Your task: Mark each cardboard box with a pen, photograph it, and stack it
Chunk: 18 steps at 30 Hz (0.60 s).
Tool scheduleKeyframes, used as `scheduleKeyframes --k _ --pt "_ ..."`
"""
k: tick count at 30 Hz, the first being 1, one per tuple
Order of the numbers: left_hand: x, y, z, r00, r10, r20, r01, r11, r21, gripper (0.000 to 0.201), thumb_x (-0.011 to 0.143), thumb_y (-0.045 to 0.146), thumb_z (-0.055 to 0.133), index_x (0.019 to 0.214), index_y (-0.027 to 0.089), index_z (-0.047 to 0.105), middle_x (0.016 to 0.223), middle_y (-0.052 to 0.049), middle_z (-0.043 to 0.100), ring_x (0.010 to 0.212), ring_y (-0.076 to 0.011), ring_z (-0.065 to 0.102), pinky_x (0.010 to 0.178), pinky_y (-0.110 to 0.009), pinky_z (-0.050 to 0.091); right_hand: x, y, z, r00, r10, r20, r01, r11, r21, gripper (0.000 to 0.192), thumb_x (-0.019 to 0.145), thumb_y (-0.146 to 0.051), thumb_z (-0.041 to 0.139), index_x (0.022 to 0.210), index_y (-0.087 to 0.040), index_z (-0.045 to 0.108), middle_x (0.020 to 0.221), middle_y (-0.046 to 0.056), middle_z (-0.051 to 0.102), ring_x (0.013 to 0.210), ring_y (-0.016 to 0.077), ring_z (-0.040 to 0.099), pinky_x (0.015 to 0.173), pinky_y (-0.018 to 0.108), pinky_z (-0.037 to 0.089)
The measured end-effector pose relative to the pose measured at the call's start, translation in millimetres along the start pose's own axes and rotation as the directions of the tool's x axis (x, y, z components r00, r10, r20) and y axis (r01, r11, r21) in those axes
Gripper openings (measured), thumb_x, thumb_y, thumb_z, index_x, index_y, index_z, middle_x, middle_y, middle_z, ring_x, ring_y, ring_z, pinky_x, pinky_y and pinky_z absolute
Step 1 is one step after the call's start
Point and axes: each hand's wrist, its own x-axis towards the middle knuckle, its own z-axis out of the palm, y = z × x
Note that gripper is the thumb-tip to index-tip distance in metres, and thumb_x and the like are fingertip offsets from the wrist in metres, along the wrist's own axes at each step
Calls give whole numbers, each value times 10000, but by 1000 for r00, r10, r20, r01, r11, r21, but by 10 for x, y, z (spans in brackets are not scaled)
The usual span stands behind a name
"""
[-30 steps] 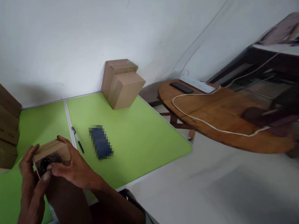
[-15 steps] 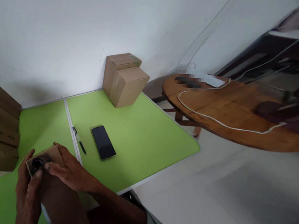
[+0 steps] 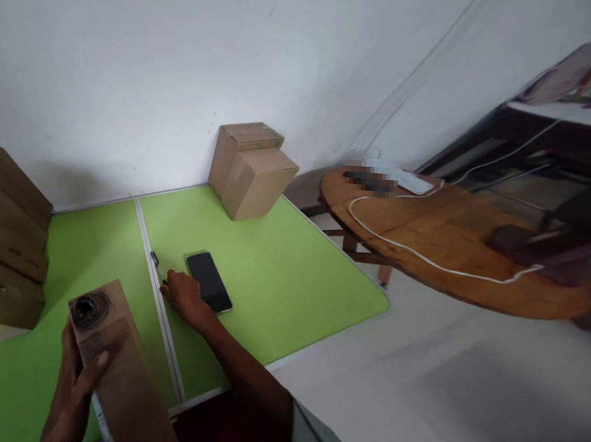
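Observation:
My left hand (image 3: 78,378) is closed round the left side of a long brown cardboard box (image 3: 126,377), thumb on the upper face. Near the box's far end is a dark, ragged hole (image 3: 87,309), ringed with black scribbled marks. My right hand (image 3: 185,295) is on the green tabletop, its fingers closed at the lower part of a pen (image 3: 157,264). The pen's capped top shows beyond the fingers; its lower end is hidden by them. Just right of that hand lies a black smartphone (image 3: 209,281), screen up, partly covered by the hand.
Two joined cardboard boxes (image 3: 253,175) stand against the wall at the back of the green table (image 3: 302,268). Several more boxes (image 3: 8,243) are stacked at the left. A round wooden table (image 3: 425,235) with a white cable (image 3: 399,244) stands to the right.
My right hand has left the box and moved right to the pen. My left hand still holds the box, whose dark-ringed hole is now uncovered. The view has shifted slightly.

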Motion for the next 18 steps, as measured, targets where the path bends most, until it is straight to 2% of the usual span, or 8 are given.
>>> scheduleKeyframes --k 3,6,7,9,11,12,14,18 --pt "-104 61 21 1000 -21 1 21 999 -31 1142 788 674 895 1749 303 402 1733 -149 524 1675 -471 386 1392 -651 266 18 -22 -29 1000 -19 1 19 996 87 131 954 -96 701 842 -162 692 964 167 838 982 296 819 792 323 562" --pt "-199 154 86 1000 13 7 -13 999 -44 1187 769 669 909 1767 305 380 1781 -132 479 1690 -457 365 1394 -605 291 -152 -39 -162 994 -97 -47 106 955 276 172 1088 -239 561 960 -185 661 855 75 804 757 195 786 649 258 556" --pt "-221 182 114 1000 14 17 -13 999 -52 1169 779 669 899 1765 311 384 1778 -126 485 1685 -453 376 1391 -599 300 -254 -52 -212 982 -171 -78 188 889 418 208 1122 -310 523 1004 -196 650 846 55 795 701 177 768 609 251 558" --pt "-249 225 175 999 3 46 1 997 -79 1139 801 668 875 1763 310 383 1768 -132 497 1672 -452 400 1382 -609 317 -505 -95 -285 919 -363 -154 357 604 712 267 1117 -457 582 1029 -215 653 814 28 778 625 165 740 534 246 555" --pt "-259 252 234 997 7 78 1 994 -106 1132 807 669 866 1756 286 384 1757 -157 505 1656 -458 422 1362 -622 349 -760 -155 -297 839 -494 -229 412 301 860 304 1037 -519 750 1020 -218 705 795 17 764 604 162 735 482 233 539" --pt "-260 262 262 996 20 89 -10 994 -111 1134 803 670 870 1750 273 390 1748 -167 512 1647 -458 434 1350 -619 370 -867 -187 -283 818 -520 -244 416 241 877 296 1008 -506 804 1021 -218 737 801 13 757 601 153 730 471 221 528" --pt "-261 280 307 993 54 105 -42 993 -112 1122 798 666 877 1737 266 411 1729 -169 533 1630 -449 460 1329 -599 408 -1011 -242 -239 811 -519 -271 439 233 868 216 996 -423 839 1029 -215 789 824 6 744 591 123 704 476 204 507" --pt "-281 325 361 989 96 113 -84 990 -110 1113 797 643 887 1736 276 417 1720 -154 546 1615 -425 489 1268 -541 496 -1056 -282 -216 771 -537 -342 556 306 773 90 983 -303 821 1004 -216 831 838 6 744 626 110 666 551 225 514"
